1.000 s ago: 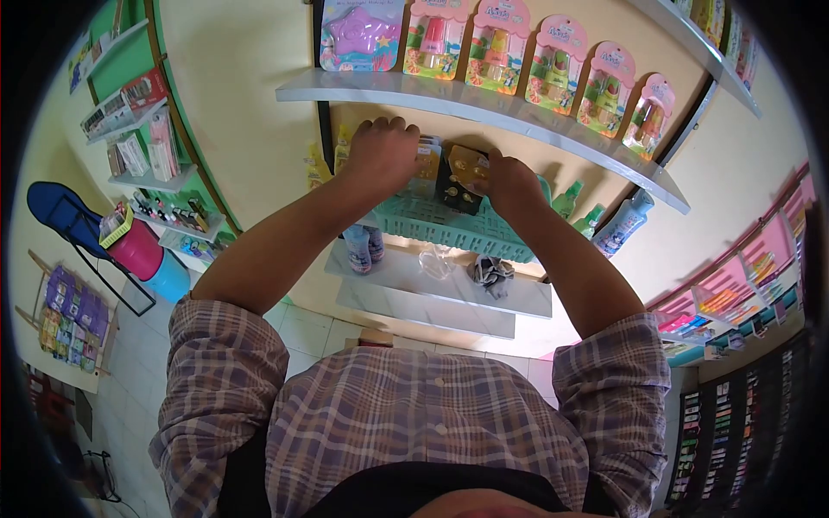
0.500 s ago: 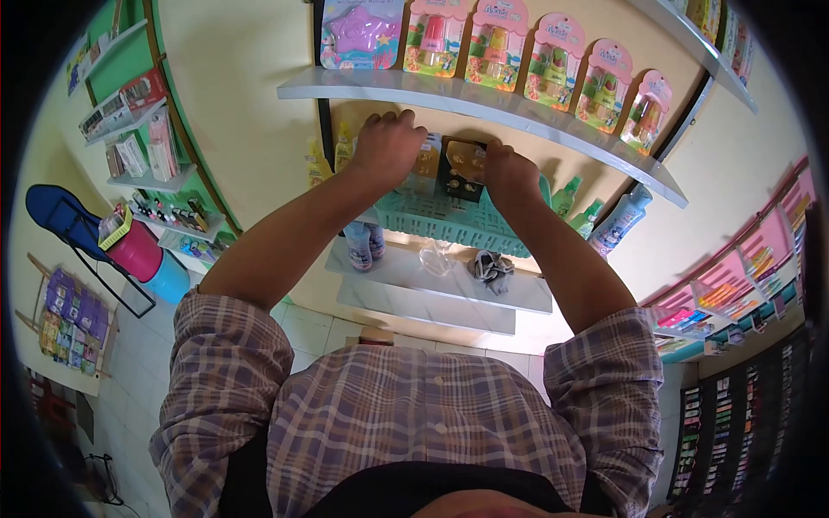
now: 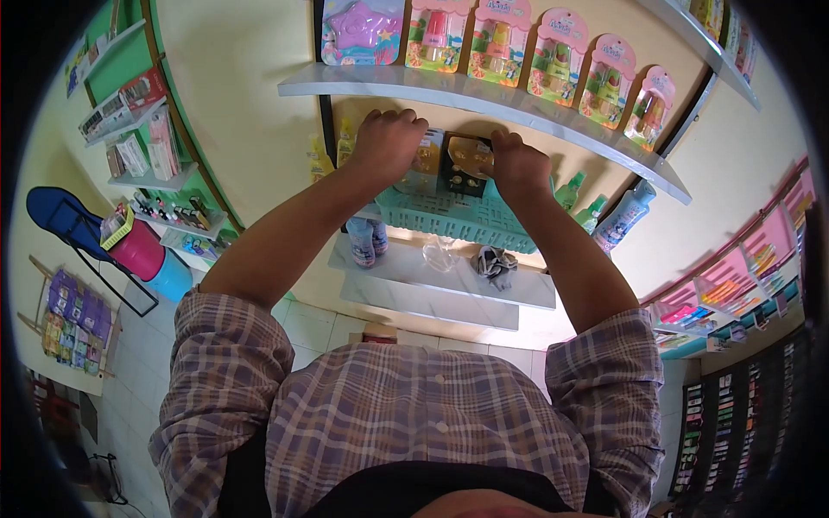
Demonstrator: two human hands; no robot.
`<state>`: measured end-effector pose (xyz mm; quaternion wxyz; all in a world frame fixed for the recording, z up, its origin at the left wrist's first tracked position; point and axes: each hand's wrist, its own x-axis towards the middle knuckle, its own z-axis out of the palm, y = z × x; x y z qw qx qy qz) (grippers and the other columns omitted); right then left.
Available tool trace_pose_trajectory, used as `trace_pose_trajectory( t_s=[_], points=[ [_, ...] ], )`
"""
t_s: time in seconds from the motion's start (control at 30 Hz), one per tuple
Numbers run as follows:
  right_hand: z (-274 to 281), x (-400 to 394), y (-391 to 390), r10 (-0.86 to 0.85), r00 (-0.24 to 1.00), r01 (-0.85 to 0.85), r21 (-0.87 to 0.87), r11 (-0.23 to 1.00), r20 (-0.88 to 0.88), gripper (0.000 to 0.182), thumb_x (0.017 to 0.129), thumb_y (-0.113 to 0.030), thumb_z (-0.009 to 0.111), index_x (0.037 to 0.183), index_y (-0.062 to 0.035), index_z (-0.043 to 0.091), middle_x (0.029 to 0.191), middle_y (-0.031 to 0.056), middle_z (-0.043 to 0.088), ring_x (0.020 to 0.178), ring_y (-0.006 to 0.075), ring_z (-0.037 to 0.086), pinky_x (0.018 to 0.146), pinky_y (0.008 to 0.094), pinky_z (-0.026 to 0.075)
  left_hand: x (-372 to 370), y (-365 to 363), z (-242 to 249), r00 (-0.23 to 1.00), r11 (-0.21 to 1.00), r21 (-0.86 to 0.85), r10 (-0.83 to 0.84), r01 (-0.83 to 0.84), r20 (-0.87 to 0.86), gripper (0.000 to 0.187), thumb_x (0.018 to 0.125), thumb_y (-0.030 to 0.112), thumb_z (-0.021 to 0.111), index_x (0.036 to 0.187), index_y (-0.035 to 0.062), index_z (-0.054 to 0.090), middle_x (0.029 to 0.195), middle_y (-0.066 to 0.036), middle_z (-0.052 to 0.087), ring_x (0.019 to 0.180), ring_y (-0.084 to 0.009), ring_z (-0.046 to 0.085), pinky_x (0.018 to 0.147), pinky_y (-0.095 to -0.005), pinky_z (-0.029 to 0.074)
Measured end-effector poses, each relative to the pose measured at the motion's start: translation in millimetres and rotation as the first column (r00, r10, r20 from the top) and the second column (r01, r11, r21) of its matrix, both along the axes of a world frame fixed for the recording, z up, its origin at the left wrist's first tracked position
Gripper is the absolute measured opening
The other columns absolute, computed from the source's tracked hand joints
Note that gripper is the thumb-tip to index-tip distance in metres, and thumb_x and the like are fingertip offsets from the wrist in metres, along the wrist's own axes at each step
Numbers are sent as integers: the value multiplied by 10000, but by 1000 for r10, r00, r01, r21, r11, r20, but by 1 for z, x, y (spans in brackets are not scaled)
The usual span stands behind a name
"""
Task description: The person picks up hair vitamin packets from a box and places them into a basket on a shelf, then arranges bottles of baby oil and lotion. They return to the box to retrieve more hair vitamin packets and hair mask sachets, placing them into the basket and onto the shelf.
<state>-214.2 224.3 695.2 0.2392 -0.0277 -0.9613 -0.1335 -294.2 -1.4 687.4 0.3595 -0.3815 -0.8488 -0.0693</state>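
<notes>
A teal plastic basket (image 3: 458,226) sits on the shelf in front of me, below the upper shelf board. Two cards with small gold-coloured pieces, probably jewelry, stand upright in it side by side: a grey card (image 3: 426,169) and a black card (image 3: 465,176). My left hand (image 3: 392,145) is closed at the grey card's upper left edge, its fingertips partly hidden. With thumb and fingers, my right hand (image 3: 520,166) pinches the black card's upper right edge. The lower ends of both cards are inside the basket.
Above runs a grey shelf (image 3: 389,84) with pink blister packs (image 3: 501,43). Green bottles (image 3: 570,190) and a blue-white bottle (image 3: 623,216) stand to the right, yellow bottles (image 3: 319,159) to the left. A lower shelf (image 3: 397,274) holds a dark crumpled cloth (image 3: 494,266).
My right hand has shifted slightly, its fingers a little more raised at the black card's edge. Both cards stay nearly where they were; the whole view has moved slightly.
</notes>
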Motion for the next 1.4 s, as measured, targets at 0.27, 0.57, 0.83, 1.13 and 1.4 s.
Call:
trace_pose_trajectory(
  t_s=[0.27, 0.57, 0.83, 1.13, 1.4],
  points=[
    [8, 13, 3, -52, 999, 52, -27, 998, 6, 504, 831, -499, 730, 1093, -99, 569, 1015, 99, 656, 893, 282, 711, 657, 397, 579, 28, -13, 11, 994, 982, 185, -47, 28, 100, 366, 698, 276, 865, 932, 71, 672, 912, -83, 665, 800, -281, 665, 740, -412, 525],
    [-39, 203, 0, 448, 837, -528, -676, 514, -314, 289, 782, -91, 788, 679, -57, 520, 628, 57, 505, 520, 179, 457, 493, 297, 343, 132, -110, -96, 879, 773, 555, -453, 306, 147, 255, 783, 98, 784, 728, 67, 536, 637, -63, 496, 541, -197, 474, 503, -330, 371],
    [-224, 253, -4, -39, 989, 126, -955, -267, 141, 287, 1006, -266, 592, 827, -42, 603, 653, -21, 500, 570, 55, 448, 521, 227, 356, 156, -139, -202, 703, 874, 483, -377, 54, 603, 349, 832, 184, 758, 687, 70, 461, 611, -73, 436, 520, -232, 437, 499, -366, 357],
    [-464, 387, 32, -379, 580, 813, -546, 204, 721, 577, 964, -548, 500, 977, -13, 715, 963, 256, 694, 952, 412, 674, 847, 503, 514, 158, -245, -470, 179, 913, -407, 406, -37, 896, 444, 833, 431, 703, 782, -1, 614, 791, -222, 623, 764, -381, 629, 720, -487, 500],
    [-555, 629, -39, -254, 111, 990, -130, -60, 961, 787, 959, -637, 434, 1073, 100, 682, 1159, 340, 630, 1140, 486, 589, 997, 505, 450, 161, -385, -557, -5, 587, -722, 777, 367, 630, 551, 850, 505, 649, 743, -35, 674, 792, -265, 658, 779, -403, 656, 747, -495, 509]
  ],
)
